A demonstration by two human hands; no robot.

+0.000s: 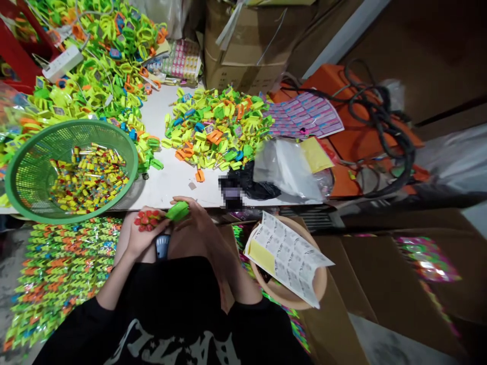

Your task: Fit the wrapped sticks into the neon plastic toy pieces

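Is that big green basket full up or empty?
Neither, just partly full: the green basket has little yellow-and-red pieces heaped in the bottom, and bare wall shows above them.

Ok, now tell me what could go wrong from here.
The left hand cradles a bunch of red-ended pieces; if its hold loosens, some could spill.

The green piece is at the fingers of the right hand, near the table's front edge, so a slip might drop it into the lap or lower.

The green basket sits near that edge too; a knock could scatter its small yellow-and-red pieces.
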